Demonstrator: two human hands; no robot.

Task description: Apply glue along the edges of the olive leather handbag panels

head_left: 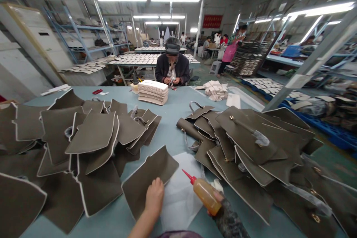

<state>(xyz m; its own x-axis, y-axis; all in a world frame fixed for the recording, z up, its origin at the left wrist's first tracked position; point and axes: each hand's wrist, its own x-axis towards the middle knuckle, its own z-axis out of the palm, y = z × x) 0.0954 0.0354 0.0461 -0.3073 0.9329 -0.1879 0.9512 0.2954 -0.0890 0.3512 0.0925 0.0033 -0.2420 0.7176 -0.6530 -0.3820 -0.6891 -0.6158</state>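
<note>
An olive-brown leather-like bag panel [147,178] with a pale edge is tilted up in front of me. My left hand [155,193] is closed on its lower right part, the fingertips partly hidden. In my right hand [218,201] is a squeeze bottle [206,193] of amber liquid, its red pointed nozzle aimed up and left near the panel. The fingers round the bottle are mostly hidden behind it. A white sheet [181,197] lies on the table between the hands, partly under the panel.
Piled panels [92,134] cover the left of the blue-green table [119,98]. On the right lies a heap of panels with handles [251,141] and gold rings. A stack of pale pieces [153,93] stands at the far edge, where a person [172,63] sits handling something small.
</note>
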